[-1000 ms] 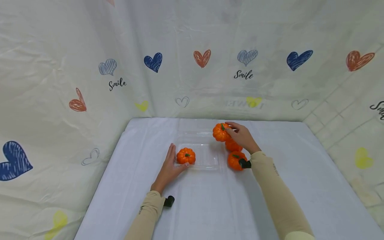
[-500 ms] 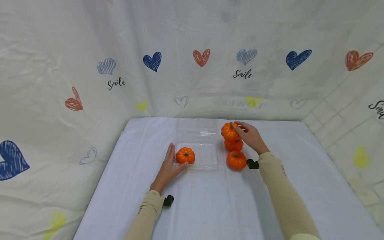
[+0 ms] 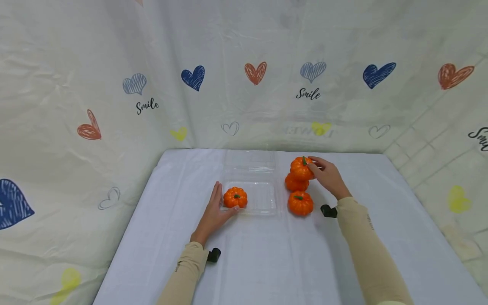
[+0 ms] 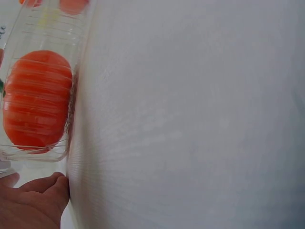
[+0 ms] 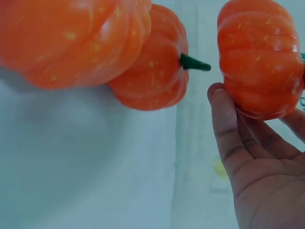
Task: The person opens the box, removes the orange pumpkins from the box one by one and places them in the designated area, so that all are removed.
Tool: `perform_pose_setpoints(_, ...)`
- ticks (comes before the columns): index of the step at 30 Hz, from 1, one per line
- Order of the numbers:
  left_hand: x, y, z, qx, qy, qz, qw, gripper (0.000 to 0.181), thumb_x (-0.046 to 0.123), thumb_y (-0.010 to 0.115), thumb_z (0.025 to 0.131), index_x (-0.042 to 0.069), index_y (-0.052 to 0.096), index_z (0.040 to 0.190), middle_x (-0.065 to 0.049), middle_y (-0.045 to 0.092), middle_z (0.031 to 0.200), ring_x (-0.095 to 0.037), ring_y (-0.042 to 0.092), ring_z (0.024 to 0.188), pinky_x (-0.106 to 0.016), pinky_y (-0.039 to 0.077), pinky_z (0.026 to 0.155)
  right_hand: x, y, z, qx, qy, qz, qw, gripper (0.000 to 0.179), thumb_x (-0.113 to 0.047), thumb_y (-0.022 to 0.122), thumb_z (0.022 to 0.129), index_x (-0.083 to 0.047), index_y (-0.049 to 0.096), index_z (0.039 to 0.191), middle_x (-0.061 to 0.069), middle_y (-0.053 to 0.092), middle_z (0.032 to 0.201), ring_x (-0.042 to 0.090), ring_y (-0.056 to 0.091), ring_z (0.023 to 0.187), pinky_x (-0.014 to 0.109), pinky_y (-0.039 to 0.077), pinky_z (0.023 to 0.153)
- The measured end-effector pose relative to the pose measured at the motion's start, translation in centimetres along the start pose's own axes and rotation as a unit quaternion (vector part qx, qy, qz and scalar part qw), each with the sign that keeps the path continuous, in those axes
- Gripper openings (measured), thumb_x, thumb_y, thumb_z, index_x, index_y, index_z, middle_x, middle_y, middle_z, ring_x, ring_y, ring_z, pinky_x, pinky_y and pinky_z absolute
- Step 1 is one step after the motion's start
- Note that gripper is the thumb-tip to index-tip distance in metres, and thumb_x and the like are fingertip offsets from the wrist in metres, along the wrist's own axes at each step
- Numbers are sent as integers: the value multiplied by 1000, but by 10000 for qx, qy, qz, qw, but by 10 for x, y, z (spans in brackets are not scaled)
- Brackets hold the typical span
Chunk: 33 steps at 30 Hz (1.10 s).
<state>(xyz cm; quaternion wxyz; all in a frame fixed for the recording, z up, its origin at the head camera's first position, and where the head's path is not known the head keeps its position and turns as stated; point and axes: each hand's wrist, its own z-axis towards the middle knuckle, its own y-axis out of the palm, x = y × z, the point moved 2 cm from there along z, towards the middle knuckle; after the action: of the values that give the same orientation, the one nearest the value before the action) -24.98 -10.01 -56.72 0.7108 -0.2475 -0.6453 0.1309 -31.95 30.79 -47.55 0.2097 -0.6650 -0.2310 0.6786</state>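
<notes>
A small orange toy pumpkin (image 3: 301,168) with a green stem is held in my right hand (image 3: 330,178), in the air above two other pumpkins. Fingers and thumb grip its side in the right wrist view. Just below and behind it in the head view is a second pumpkin (image 3: 296,183); a third pumpkin (image 3: 300,203) sits nearer. My left hand (image 3: 211,218) lies with straight fingers along the left side of a clear plastic box (image 3: 263,211), its thumb at the front edge. One pumpkin (image 3: 235,198) rests in the box's left part.
The box's clear lid (image 3: 249,159) is folded back toward the rear curtain (image 3: 274,106), which has printed hearts. A white cloth covers the table (image 3: 263,262).
My right hand has carried its pumpkin to the right, away from the box and over the pumpkins there. The left hand and the box have stayed in place.
</notes>
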Motion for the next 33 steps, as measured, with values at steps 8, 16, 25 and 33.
perform_pose_setpoints(8, -1, 1, 1, 44, 16, -58, 10000, 115, 58, 77, 94, 12, 8, 173, 3, -2, 180, -24, 13, 164, -49, 23, 128, 14, -11, -4, 134, 151, 39, 9998, 68, -49, 47, 112, -4, 44, 162, 28, 59, 144, 42, 62, 115, 58, 51, 106)
perform_pose_setpoints(16, -1, 2, 3, 48, 14, -24, 10000, 115, 59, 77, 94, 12, 9, 173, 5, -1, 180, -22, 12, 164, -48, 22, 128, 27, -20, -8, 278, 130, 121, 9995, 69, -50, 47, 112, 0, 45, 161, 29, 61, 140, 41, 66, 109, 58, 50, 107)
perform_pose_setpoints(25, 0, 3, 3, 70, 14, -15, 10000, 115, 58, 77, 93, 9, 10, 173, 4, 0, 180, -23, 14, 163, -48, 24, 127, 38, -29, -14, 367, 68, -18, 9993, 68, -46, 46, 113, 4, 45, 159, 30, 64, 135, 32, 70, 97, 39, 55, 96)
perform_pose_setpoints(33, 1, 2, 3, 109, 56, 15, 9999, 115, 57, 78, 93, 7, 11, 173, -2, 2, 180, -29, 14, 163, -52, 24, 127, 50, -30, -19, 257, 355, 58, 9990, 69, -44, 45, 114, 7, 41, 160, 33, 61, 137, 33, 69, 99, 50, 58, 101)
